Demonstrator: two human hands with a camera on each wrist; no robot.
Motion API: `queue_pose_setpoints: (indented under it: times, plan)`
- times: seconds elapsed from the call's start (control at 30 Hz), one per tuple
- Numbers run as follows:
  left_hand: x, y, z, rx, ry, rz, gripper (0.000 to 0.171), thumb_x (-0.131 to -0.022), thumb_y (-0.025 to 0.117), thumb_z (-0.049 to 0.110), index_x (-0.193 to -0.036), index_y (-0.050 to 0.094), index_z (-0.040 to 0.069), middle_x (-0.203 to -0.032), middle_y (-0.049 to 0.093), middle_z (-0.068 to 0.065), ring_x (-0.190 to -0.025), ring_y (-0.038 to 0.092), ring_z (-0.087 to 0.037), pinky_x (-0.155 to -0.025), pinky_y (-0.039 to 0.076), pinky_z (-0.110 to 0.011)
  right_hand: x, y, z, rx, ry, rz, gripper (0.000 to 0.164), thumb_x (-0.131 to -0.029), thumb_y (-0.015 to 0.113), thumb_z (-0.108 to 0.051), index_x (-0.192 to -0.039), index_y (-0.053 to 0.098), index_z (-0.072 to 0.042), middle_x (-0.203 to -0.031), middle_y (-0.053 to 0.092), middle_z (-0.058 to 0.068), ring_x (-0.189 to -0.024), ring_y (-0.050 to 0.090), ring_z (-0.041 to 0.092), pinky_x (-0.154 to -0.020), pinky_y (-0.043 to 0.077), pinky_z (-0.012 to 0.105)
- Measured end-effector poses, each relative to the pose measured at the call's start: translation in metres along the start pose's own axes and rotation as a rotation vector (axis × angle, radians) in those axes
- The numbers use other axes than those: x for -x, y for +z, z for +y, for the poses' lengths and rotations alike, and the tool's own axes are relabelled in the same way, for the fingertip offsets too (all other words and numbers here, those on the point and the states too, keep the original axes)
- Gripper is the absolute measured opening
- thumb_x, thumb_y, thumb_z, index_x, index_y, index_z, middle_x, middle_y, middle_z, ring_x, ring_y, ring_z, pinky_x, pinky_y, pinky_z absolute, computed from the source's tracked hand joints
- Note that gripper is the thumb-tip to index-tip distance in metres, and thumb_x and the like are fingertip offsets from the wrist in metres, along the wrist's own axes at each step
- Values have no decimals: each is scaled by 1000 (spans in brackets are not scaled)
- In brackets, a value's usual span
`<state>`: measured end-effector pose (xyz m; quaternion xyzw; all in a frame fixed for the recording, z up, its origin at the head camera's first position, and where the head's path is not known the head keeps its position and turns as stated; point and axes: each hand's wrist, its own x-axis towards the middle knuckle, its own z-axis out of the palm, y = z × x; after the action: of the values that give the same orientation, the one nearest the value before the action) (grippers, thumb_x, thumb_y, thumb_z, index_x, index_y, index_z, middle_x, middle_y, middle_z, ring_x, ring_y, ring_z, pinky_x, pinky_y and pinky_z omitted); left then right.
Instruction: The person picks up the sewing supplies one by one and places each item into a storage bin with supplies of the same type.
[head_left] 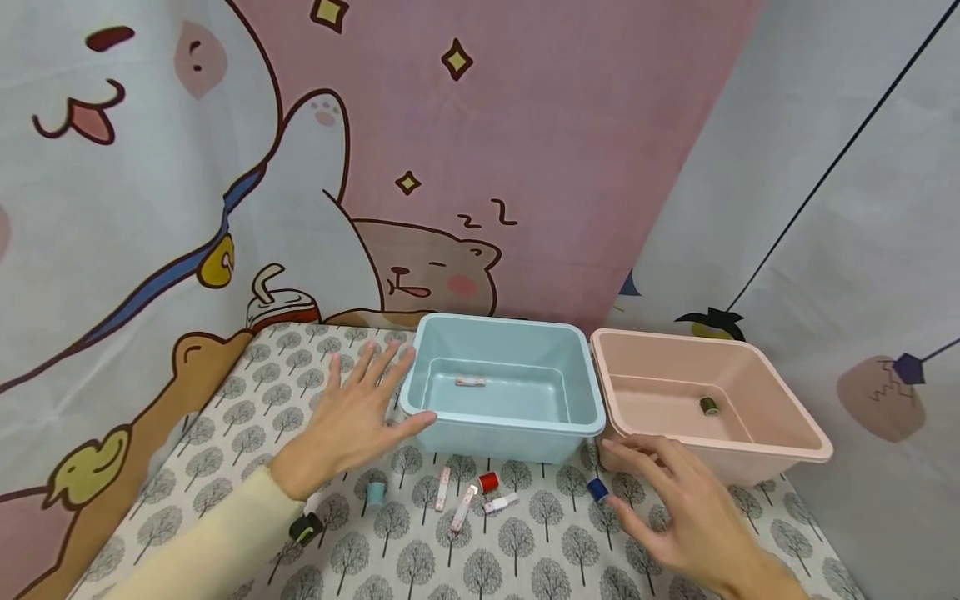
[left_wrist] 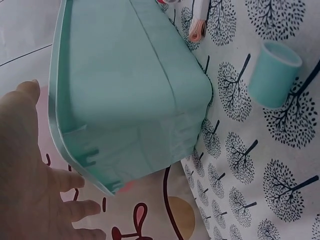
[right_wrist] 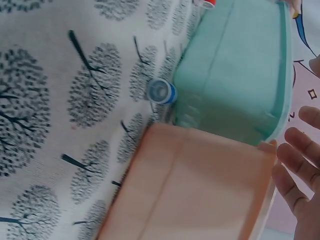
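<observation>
My left hand (head_left: 352, 421), fingers spread, hovers beside the left rim of the light blue bin (head_left: 495, 437). My right hand (head_left: 686, 508) is at the front left of the pink bin (head_left: 795, 450), fingers loosely bent and near its rim; nothing shows in its grasp. A blue spool (head_left: 597, 490) lies on the cloth by the right fingertips. Teal (head_left: 376, 494) and red (head_left: 489, 482) spools are in front of the blue bin, among slim pink-and-white skein-like strips (head_left: 464, 508). One similar strip (head_left: 470, 381) is in the blue bin; a dark green spool (head_left: 708, 406) is in the pink bin.
A dark green and black spool-like thing (head_left: 306, 528) lies beside my left forearm, partly hidden by it. The bins stand side by side on a tree-print cloth (head_left: 416, 567). Behind them hangs a cartoon-print curtain (head_left: 562, 167).
</observation>
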<state>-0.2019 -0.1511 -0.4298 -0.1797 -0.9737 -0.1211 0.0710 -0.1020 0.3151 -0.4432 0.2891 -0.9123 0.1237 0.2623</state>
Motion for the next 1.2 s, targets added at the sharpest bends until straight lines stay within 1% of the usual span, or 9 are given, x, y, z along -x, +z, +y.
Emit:
queue_pose_setpoints:
  times: [0.13, 0.27, 0.43, 0.6, 0.7, 0.83, 0.93, 1.07, 1.2]
  plan:
    - [-2, 0, 4, -2, 13, -7, 107, -107, 50, 89, -189, 23, 25, -197, 16, -7, -183, 14, -46, -142, 0, -85, 3, 8, 1, 35, -13, -22, 76, -87, 99, -42, -158, 73, -31, -150, 73, -5, -131, 73, 21, -106, 60, 48]
    - [-3, 1, 6, -9, 24, -16, 107, -107, 49, 89, -189, 22, 26, -196, 17, -8, -183, 14, -46, -142, 2, -84, 7, 17, 3, 55, -21, -48, 77, -86, 100, -43, -158, 73, -32, -147, 74, -5, -128, 75, 21, -99, 66, 53]
    - [-6, 4, 8, -2, 35, -25, 105, -108, 48, 89, -189, 19, 29, -197, 15, -7, -184, 12, -43, -143, 4, -82, 12, 28, 7, 56, -39, -72, 79, -83, 102, -40, -156, 74, -33, -143, 76, -3, -122, 77, 21, -94, 70, 56]
    - [-8, 6, 8, 0, 41, -29, 103, -109, 47, 88, -188, 18, 29, -197, 14, -6, -184, 12, -43, -143, 4, -82, 13, 37, 12, 62, -58, -87, 73, -83, 103, -40, -151, 79, -27, -141, 77, -2, -120, 79, 23, -93, 71, 55]
    - [-9, 5, 8, -1, 45, -25, 103, -110, 47, 87, -188, 20, 26, -197, 14, -5, -184, 12, -44, -143, 3, -82, 12, 40, 15, 59, -74, -100, 71, -82, 103, -39, -147, 81, -24, -140, 78, 0, -121, 80, 25, -94, 71, 55]
    - [-11, 3, 9, 8, 51, -27, 104, -109, 47, 87, -188, 18, 25, -197, 12, -3, -184, 11, -43, -144, 1, -81, 11, 44, 18, 71, -78, -127, 70, -81, 103, -39, -147, 82, -26, -139, 79, -2, -124, 80, 26, -95, 72, 54]
    - [-12, 3, 10, 11, 49, -36, 105, -109, 45, 88, -188, 15, 26, -198, 9, -1, -184, 9, -41, -145, -2, -79, 12, 48, 19, 79, -75, -142, 70, -81, 104, -39, -146, 82, -27, -139, 80, -3, -122, 80, 26, -91, 73, 52]
    - [-12, 4, 10, 10, 45, -45, 103, -110, 43, 87, -188, 12, 27, -197, 7, 0, -184, 7, -40, -145, -3, -78, 15, 52, 19, 76, -58, -165, 66, -83, 103, -38, -144, 83, -26, -140, 80, -1, -121, 81, 26, -86, 73, 50]
    - [-11, 4, 9, 8, 46, -45, 103, -111, 42, 87, -189, 12, 27, -197, 7, -1, -184, 9, -42, -144, -2, -80, 16, 56, 20, 71, -40, -192, 64, -84, 103, -37, -144, 83, -24, -141, 80, 1, -124, 81, 26, -90, 74, 51]
